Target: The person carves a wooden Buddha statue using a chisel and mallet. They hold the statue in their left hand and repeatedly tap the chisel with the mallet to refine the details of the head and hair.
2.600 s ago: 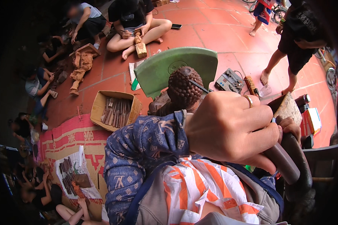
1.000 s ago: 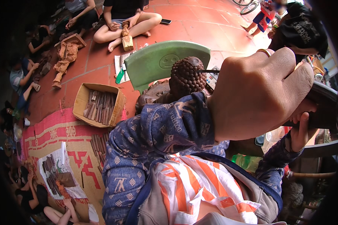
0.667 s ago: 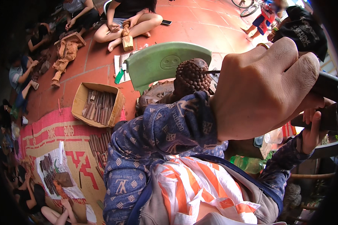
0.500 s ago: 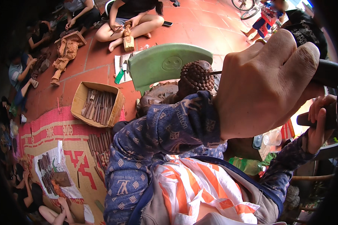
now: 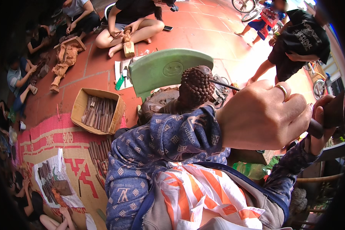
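A dark brown wooden carving with a head (image 5: 196,85) covered in round knobbly curls stands in front of me. My left hand (image 5: 266,115), a ring on one finger, is closed around a chisel. The thin steel shaft (image 5: 225,85) of the chisel reaches left to the curls, its tip at the head's side. Past my fist, the dark end of its handle (image 5: 316,128) sticks out. At the right rim, my right hand (image 5: 321,111) is wrapped round a dark mallet (image 5: 335,110), close beside that handle end. The mallet's far part is lost in shadow.
Behind the carving is a green plastic chair back (image 5: 168,71). Left of it, a cardboard box (image 5: 77,115) holds several chisels, with more on a patterned mat (image 5: 30,132). A green bottle (image 5: 251,170) lies at right. Several people sit carving on the tiles; others stand far right.
My left hand has dropped lower with the chisel, uncovering more of its shaft. My right hand and mallet have come nearer the handle end. A standing person shows more fully at right.
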Tool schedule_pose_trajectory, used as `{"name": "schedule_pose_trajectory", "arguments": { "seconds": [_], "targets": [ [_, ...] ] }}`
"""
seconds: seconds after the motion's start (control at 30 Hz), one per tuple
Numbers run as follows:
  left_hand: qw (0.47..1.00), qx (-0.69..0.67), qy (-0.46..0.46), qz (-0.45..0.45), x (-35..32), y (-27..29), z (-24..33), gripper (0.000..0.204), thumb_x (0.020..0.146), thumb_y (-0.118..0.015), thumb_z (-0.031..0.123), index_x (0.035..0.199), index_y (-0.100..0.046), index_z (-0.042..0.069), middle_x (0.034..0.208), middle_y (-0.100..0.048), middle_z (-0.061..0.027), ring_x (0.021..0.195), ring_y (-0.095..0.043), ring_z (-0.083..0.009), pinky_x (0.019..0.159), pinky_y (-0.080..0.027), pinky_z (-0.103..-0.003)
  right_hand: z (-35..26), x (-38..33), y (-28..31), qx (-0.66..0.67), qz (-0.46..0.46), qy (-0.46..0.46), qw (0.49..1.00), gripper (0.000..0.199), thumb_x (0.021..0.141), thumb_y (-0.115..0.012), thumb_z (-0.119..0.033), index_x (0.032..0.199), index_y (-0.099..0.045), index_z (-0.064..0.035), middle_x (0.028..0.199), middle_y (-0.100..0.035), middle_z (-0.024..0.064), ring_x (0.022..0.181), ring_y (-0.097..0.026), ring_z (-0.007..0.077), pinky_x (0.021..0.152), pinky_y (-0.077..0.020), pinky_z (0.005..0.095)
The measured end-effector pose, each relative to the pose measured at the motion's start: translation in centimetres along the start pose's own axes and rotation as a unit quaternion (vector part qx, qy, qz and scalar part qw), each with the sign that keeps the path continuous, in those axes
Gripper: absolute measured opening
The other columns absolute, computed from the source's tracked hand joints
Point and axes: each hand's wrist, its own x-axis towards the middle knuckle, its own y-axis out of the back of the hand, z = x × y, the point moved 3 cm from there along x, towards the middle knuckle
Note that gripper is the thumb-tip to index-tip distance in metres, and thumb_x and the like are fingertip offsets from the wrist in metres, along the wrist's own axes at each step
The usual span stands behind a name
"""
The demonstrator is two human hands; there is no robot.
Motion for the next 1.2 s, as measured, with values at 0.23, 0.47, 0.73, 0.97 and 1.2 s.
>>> {"name": "schedule_pose_trajectory", "arguments": {
  "seconds": [0.23,0.47,0.73,0.97,1.2],
  "targets": [
    [0.973,-0.166,-0.087,-0.136,-3.4,2.3,3.0,0.022,0.068,-0.064,0.017,0.090,-0.061,0.016,0.077,-0.048,0.0024,0.073,-0.050,-0.0126,0.067,-0.042,-0.029,0.7,-3.7,-2.3,0.099,0.009,0.061,0.993,0.032,0.087,-0.064,-0.014,0.106,-0.043,0.0007,0.073,-0.048,0.0073,0.059,-0.042,0.0123,0.055,-0.0339,0.0248],
    [0.946,-0.187,-0.067,-0.257,-5.1,6.1,1.1,0.053,0.085,-0.047,0.061,0.065,-0.047,0.012,0.067,-0.045,-0.0005,0.061,-0.045,-0.0160,0.058,-0.033,-0.031,1.3,-8.8,-5.3,0.109,0.043,0.084,0.990,0.034,0.083,-0.072,-0.017,0.098,-0.045,-0.0035,0.069,-0.050,0.0081,0.061,-0.045,0.0153,0.056,-0.0357,0.0291],
    [0.946,-0.179,-0.042,-0.266,-4.9,6.9,0.7,0.057,0.093,-0.040,0.054,0.056,-0.038,0.011,0.061,-0.039,-0.0022,0.056,-0.046,-0.0188,0.055,-0.033,-0.033,0.4,-9.9,-6.2,0.073,0.067,0.077,0.992,0.034,0.080,-0.077,-0.023,0.087,-0.050,-0.0036,0.061,-0.050,0.0052,0.053,-0.048,0.0146,0.051,-0.0370,0.0275],
    [0.945,-0.174,-0.028,-0.274,-4.6,6.9,0.7,0.057,0.092,-0.042,0.055,0.056,-0.037,0.011,0.060,-0.037,-0.0020,0.055,-0.044,-0.0194,0.054,-0.032,-0.034,-0.3,-9.8,-6.0,0.050,0.059,0.122,0.990,0.036,0.079,-0.077,-0.027,0.086,-0.050,-0.0042,0.059,-0.049,0.0047,0.049,-0.048,0.0154,0.048,-0.0371,0.0279],
    [0.952,-0.196,0.010,-0.234,-3.5,6.8,0.6,0.063,0.091,-0.038,0.062,0.054,-0.036,0.010,0.056,-0.034,-0.0019,0.048,-0.037,-0.0187,0.047,-0.026,-0.033,-2.9,-7.9,-5.5,0.017,-0.010,0.245,0.969,0.033,0.083,-0.073,-0.023,0.085,-0.045,-0.0064,0.060,-0.047,0.0038,0.050,-0.047,0.0178,0.048,-0.0408,0.0318]
  ]
}}
